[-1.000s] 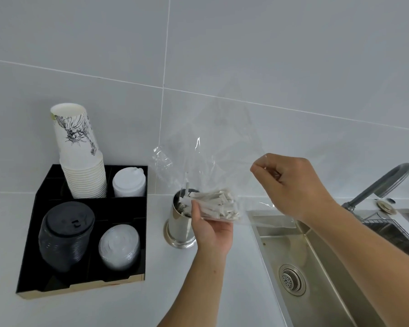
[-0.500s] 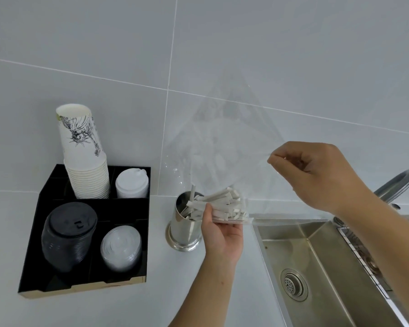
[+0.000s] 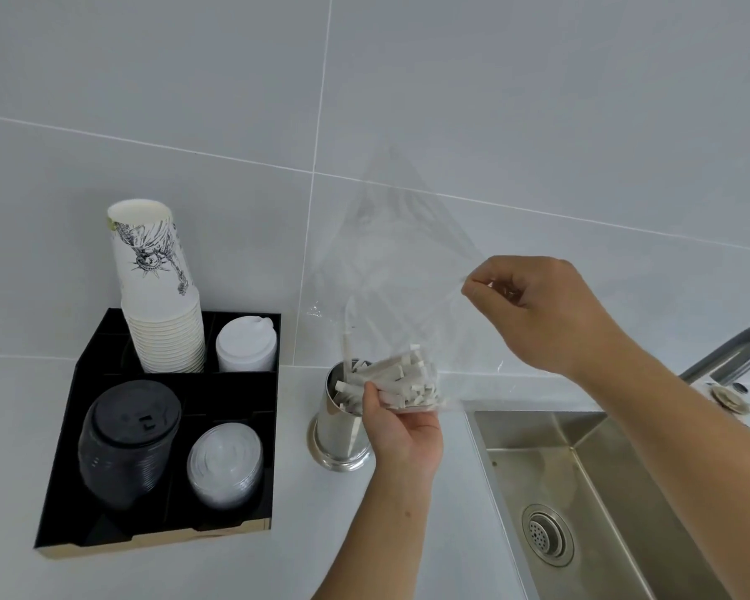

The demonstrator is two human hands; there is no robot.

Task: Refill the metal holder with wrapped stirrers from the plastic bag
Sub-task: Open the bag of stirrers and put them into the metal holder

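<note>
Bag (image 3: 390, 262), clear plastic: tipped mouth-down at holder (image 3: 341, 420) on the counter. Left hand (image 3: 401, 420) grips the stirrers (image 3: 397, 378) bunched at the bag's mouth, their ends over the holder's rim. Right hand (image 3: 537, 313) pinches the bag's raised corner. Advice: keep that corner high, aim the bunch into the opening, loosen the grip gradually so none spill toward the sink (image 3: 602, 491).

A café drinks station: stacked paper cups (image 3: 159, 292), lids (image 3: 131, 443), steel sink (image 3: 615, 491).
</note>
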